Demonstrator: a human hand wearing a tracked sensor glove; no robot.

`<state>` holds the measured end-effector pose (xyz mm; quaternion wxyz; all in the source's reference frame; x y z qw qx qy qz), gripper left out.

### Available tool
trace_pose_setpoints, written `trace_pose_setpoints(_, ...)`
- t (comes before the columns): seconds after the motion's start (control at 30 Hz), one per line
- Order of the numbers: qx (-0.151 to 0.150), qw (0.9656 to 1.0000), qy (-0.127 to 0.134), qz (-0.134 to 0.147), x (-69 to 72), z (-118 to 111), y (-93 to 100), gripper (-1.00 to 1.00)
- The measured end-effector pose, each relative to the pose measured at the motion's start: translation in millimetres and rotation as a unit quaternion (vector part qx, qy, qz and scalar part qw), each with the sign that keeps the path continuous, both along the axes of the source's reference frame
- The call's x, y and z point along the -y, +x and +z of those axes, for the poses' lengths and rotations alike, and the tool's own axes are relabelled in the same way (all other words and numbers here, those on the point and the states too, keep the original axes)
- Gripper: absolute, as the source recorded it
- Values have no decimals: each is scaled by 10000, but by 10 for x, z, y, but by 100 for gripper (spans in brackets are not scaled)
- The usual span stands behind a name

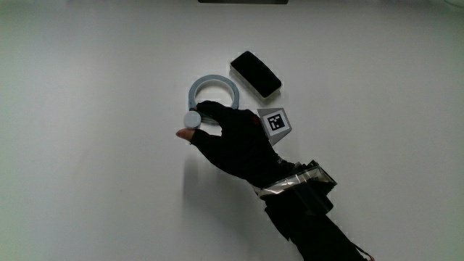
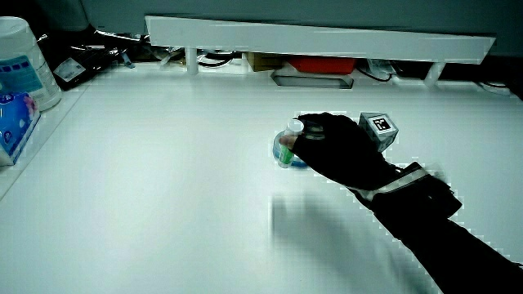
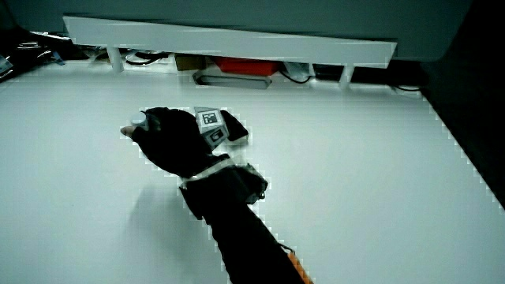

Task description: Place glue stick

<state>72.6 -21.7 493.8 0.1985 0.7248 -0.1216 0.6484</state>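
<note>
The glue stick shows its round white cap from above, right beside the rim of a grey ring of tape. The gloved hand is shut on the stick, with the fingers curled around its body. In a side view the stick stands about upright with a greenish body under the fingers, low over the table at the ring. Only its cap peeks out past the hand in a side view. I cannot tell whether its base touches the table.
A black oblong block lies next to the ring, farther from the person than the hand. A low white partition runs along the table's edge, with clutter under it. A white tub and a blue pack stand at the table's edge.
</note>
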Motion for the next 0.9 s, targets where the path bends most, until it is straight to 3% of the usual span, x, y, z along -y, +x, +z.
trace_pose_setpoints(0.13, -103, 9994, -334, 47, -22, 207, -33, 0)
trace_pose_setpoints(0.17, 1, 9991, -413, 48, -31, 254, -46, 0)
trace_pose_setpoints(0.33, -131, 9977, -663, 49, -87, 453, -94, 0)
trace_pose_setpoints(0.37, -43, 9973, -730, 34, -101, 481, -110, 0)
trace_pose_setpoints(0.4, -216, 9966, -790, 19, -115, 525, -113, 0)
trace_pose_setpoints(0.47, -255, 9962, -835, -13, -136, 596, -126, 0)
trace_pose_setpoints(0.5, -86, 9947, -1026, 36, -154, 594, -134, 0)
trace_pose_setpoints(0.63, -271, 9947, -993, -24, -148, 580, -146, 0)
trace_pose_setpoints(0.9, -109, 9947, -1022, -7, -156, 610, -143, 0)
